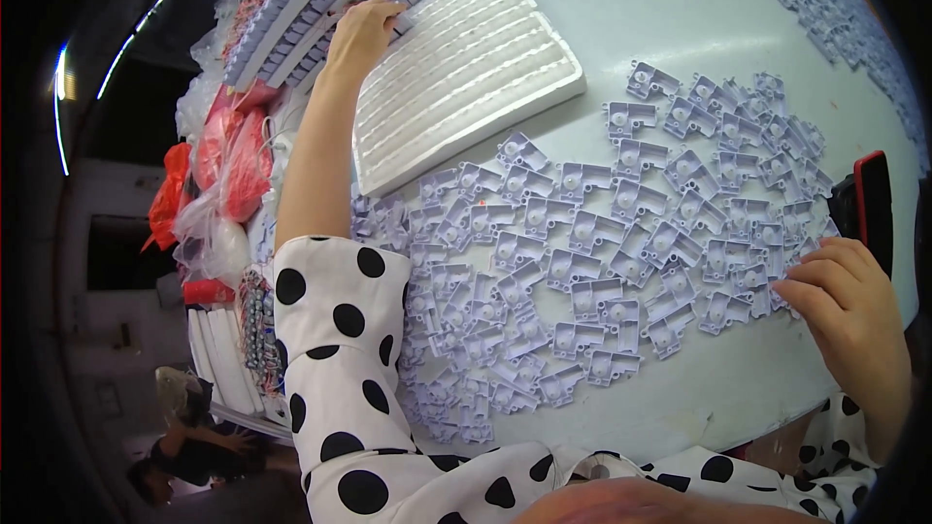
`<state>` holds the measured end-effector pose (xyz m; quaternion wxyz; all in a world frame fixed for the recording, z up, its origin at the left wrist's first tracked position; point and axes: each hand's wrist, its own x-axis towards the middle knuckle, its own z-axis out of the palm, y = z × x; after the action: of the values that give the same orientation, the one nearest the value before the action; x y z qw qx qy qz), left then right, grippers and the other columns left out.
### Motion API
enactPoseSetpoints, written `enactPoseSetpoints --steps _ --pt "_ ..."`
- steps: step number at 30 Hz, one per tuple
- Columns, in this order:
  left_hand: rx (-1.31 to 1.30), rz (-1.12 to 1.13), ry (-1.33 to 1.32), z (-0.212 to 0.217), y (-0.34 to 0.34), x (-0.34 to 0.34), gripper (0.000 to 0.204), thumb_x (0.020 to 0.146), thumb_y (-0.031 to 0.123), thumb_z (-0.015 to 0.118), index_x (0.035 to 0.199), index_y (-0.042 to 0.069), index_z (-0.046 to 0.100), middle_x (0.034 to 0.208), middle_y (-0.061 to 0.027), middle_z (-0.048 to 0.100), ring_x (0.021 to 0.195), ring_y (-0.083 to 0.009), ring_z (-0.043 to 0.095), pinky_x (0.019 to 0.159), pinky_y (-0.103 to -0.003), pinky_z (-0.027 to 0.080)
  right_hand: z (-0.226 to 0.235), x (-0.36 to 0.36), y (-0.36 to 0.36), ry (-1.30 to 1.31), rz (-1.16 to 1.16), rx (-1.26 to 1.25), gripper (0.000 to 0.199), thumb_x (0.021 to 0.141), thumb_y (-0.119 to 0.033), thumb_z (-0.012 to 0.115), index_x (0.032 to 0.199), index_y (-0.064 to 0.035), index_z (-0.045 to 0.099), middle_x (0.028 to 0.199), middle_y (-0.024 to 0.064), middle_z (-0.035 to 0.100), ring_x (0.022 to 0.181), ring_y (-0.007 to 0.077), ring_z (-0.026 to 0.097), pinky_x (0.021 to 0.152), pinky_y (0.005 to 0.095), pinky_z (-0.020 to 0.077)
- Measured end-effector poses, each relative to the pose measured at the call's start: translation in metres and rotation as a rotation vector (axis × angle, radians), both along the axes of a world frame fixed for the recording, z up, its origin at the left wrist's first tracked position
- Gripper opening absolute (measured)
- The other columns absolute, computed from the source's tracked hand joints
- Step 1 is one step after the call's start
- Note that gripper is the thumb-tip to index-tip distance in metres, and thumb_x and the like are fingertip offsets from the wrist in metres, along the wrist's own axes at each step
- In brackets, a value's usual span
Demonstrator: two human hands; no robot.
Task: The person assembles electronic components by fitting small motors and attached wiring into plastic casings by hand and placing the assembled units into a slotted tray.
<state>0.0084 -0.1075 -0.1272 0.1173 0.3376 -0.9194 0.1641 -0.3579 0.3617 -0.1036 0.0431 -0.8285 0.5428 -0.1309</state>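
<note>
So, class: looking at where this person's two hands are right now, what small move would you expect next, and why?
Probably the left hand lifts one small wired part from the filled tray. Its fingers already rest at that tray's edge, next to the white ridged tray, while the right hand touches the grey plastic housings spread over the table.

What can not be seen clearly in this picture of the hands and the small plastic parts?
- Left hand, head view: fingertips hidden among the grey components; grasp unclear.
- Right hand: fingertips curl onto the lilac plastic parts; a pinch cannot be told.
- Red-edged phone: cut off by the dark rim.
</note>
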Motion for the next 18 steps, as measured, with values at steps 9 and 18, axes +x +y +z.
enactPoseSetpoints --steps 9,18 --pt "0.134 0.006 0.147 0.002 -0.019 -0.008 0.024 0.083 0.009 0.071 0.107 0.009 0.076 0.100 -0.0175 0.073 0.091 -0.0338 0.070 0.082 -0.038 0.053 0.000 -0.010 0.034 -0.070 -0.166 -0.033 0.025 0.069 0.003 0.072 0.093 -0.0014 0.067 0.088 0.0103 0.065 0.089 0.0319 0.062 0.087 0.0460 0.0519" --pt "0.093 0.082 0.267 0.050 0.047 0.006 0.030 0.089 0.009 0.065 0.118 0.013 0.072 0.108 -0.0176 0.071 0.099 -0.0354 0.068 0.087 -0.040 0.053 0.017 -0.029 0.102 -0.189 -0.256 -0.051 0.021 0.072 0.004 0.071 0.092 0.0001 0.069 0.088 0.0111 0.066 0.087 0.0324 0.063 0.084 0.0440 0.0518"
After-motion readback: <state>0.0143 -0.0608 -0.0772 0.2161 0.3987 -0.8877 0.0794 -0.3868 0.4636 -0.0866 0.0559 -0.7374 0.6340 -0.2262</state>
